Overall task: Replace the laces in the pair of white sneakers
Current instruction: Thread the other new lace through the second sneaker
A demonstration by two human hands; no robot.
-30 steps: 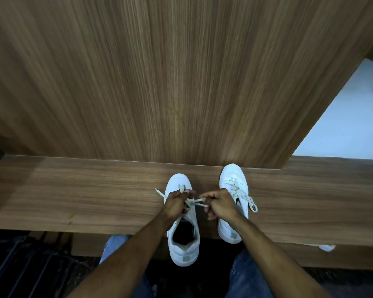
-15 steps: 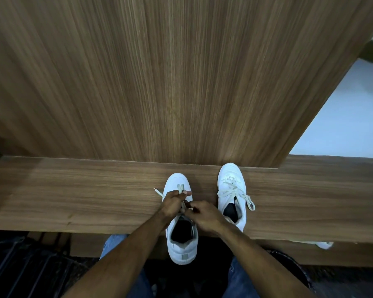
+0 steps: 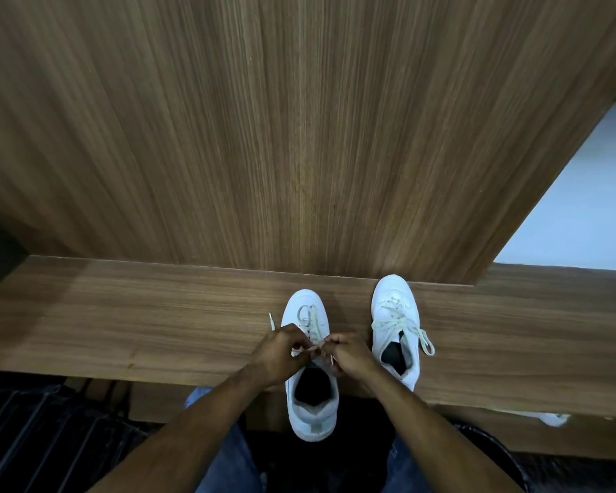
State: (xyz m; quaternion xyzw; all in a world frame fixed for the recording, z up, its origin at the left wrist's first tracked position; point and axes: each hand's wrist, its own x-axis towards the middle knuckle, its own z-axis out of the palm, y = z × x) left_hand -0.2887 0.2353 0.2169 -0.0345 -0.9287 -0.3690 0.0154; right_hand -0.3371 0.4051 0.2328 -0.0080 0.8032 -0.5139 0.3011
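Two white sneakers stand toe-away on a wooden shelf (image 3: 121, 325). The left sneaker (image 3: 312, 407) overhangs the shelf's front edge, its heel toward me. A cream lace (image 3: 308, 314) is threaded through its front eyelets. My left hand (image 3: 281, 354) and my right hand (image 3: 349, 354) meet over its tongue, each pinching a part of that lace. One lace tip (image 3: 271, 320) sticks out past my left hand. The right sneaker (image 3: 393, 307) is fully laced, with its loose ends hanging off its right side.
A tall wooden panel (image 3: 264, 137) rises straight behind the shelf. A pale floor (image 3: 576, 215) shows at the right. My knees in blue jeans (image 3: 228, 457) sit below the shelf. A white object (image 3: 552, 418) peeks out under the shelf's right edge.
My right hand moved left from beside the right sneaker to the left sneaker's tongue. Both hands have drawn close together over the lace. The right sneaker is now uncovered.
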